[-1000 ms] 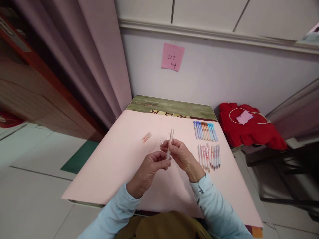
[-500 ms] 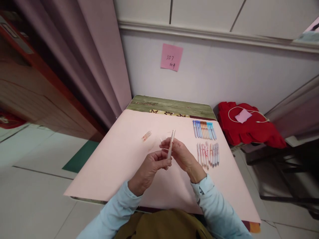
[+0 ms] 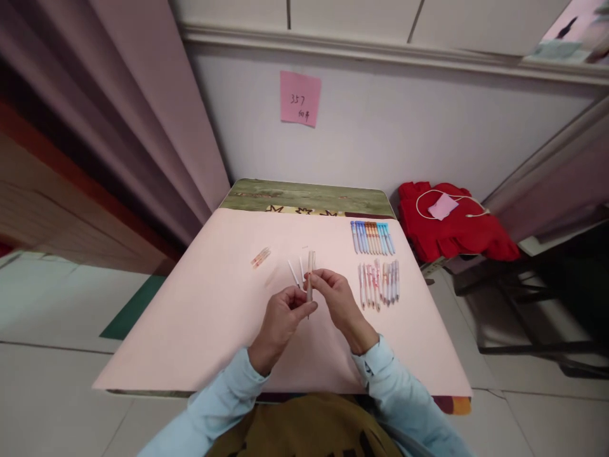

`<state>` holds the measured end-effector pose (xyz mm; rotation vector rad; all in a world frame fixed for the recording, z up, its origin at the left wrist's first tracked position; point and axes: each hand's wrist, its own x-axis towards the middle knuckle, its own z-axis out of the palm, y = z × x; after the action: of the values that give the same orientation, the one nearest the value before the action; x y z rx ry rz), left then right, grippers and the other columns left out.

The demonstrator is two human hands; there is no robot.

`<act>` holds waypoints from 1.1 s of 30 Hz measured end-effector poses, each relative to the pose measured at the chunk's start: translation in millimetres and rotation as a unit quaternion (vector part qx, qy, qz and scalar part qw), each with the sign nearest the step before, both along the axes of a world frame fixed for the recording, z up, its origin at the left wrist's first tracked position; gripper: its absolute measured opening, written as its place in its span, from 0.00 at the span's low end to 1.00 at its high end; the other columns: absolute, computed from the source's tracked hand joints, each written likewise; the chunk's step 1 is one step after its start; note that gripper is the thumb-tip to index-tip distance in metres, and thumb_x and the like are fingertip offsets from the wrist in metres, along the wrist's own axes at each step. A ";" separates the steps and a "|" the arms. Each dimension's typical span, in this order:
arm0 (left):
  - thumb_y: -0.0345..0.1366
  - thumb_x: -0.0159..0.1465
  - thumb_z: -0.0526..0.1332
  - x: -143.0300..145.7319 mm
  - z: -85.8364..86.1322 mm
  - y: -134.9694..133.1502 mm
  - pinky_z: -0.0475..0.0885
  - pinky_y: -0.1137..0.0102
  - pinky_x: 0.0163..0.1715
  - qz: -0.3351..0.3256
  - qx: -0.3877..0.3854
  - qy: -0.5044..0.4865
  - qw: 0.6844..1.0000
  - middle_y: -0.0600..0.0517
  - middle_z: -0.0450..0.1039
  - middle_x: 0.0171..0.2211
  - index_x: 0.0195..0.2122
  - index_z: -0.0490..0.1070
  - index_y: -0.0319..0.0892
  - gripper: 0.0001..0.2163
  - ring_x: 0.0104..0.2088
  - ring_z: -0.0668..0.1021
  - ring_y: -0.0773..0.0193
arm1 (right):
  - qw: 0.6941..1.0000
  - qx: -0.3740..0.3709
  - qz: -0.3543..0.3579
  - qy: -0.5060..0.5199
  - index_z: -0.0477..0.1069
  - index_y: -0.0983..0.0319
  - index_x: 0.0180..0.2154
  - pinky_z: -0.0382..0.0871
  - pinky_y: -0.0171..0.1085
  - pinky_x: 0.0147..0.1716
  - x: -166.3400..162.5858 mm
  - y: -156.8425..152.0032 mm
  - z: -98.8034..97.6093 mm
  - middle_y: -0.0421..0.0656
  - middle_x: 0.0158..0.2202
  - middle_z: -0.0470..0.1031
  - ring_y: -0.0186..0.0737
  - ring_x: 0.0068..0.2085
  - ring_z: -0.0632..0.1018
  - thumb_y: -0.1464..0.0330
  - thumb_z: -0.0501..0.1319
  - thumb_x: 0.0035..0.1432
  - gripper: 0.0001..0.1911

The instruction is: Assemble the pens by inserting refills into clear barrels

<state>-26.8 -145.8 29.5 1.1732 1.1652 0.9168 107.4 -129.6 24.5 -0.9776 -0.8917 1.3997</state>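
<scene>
Between my two hands a pale, partly clear pen (image 3: pixel 311 261) is held nearly upright over the table. My left hand (image 3: pixel 284 315) pinches its lower end, where a thin tip pokes out below the fingers. Higher up, the fingers of my right hand (image 3: pixel 335 298) close on the barrel. Just beyond my hands lie two thin white pen refills (image 3: pixel 294 273), their near ends partly hidden. A few clear pen barrels with an orange-red print (image 3: pixel 261 257) rest further left.
On the right of the pink-covered table (image 3: pixel 190 317) lies a row of blue and brown pens (image 3: pixel 372 238), with a row of clear pens (image 3: pixel 379 284) nearer me. Tiny parts (image 3: pixel 305 247) lie mid-table. A red cloth (image 3: pixel 457 231) with a white cable sits beyond the right edge.
My head view has shifted right. The pen stands more upright, and my right hand's fingers have come round onto its barrel. The white refills show more clearly.
</scene>
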 end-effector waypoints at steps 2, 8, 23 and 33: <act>0.37 0.52 0.69 8.1 -17.1 1.1 0.63 0.71 0.29 0.008 0.003 0.021 1.000 0.55 0.69 0.24 0.25 0.70 0.40 0.10 0.26 0.69 0.69 | 0.998 -0.015 -0.045 -0.049 0.77 0.63 0.31 0.70 0.38 0.40 2.0 -2.3 -15.2 0.41 0.29 0.77 0.38 0.33 0.76 0.59 0.67 0.54 0.13; 0.39 0.53 0.66 36.1 -65.4 1.3 0.61 0.73 0.17 -0.060 -0.108 0.027 0.992 0.57 0.68 0.18 0.28 0.66 0.42 0.10 0.17 0.68 0.68 | 0.968 -0.077 -0.164 -0.176 0.74 0.63 0.49 0.72 0.40 0.38 51.4 -17.7 -64.1 0.43 0.34 0.79 0.42 0.36 0.78 0.56 0.65 0.55 0.24; 0.40 0.58 0.65 121.3 -72.9 33.2 0.58 0.73 0.14 -0.134 -0.033 0.168 0.976 0.58 0.66 0.17 0.29 0.65 0.43 0.10 0.13 0.68 0.68 | 0.942 -0.061 -0.295 -0.150 0.76 0.64 0.41 0.70 0.39 0.37 149.7 -48.2 -57.0 0.42 0.29 0.76 0.37 0.32 0.74 0.53 0.66 0.56 0.21; 0.37 0.56 0.61 15.6 -61.4 29.1 0.60 0.74 0.16 -0.054 -0.057 0.146 0.986 0.55 0.70 0.22 0.29 0.71 0.41 0.05 0.16 0.66 0.70 | 0.966 -0.071 -0.197 -0.151 0.76 0.63 0.39 0.69 0.38 0.34 105.6 -18.9 -52.0 0.42 0.28 0.76 0.38 0.31 0.75 0.52 0.67 0.53 0.21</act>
<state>-11.1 -116.8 -31.9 1.2927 1.3540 0.6016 213.0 -148.5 -27.6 -1.4191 -0.7685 0.9987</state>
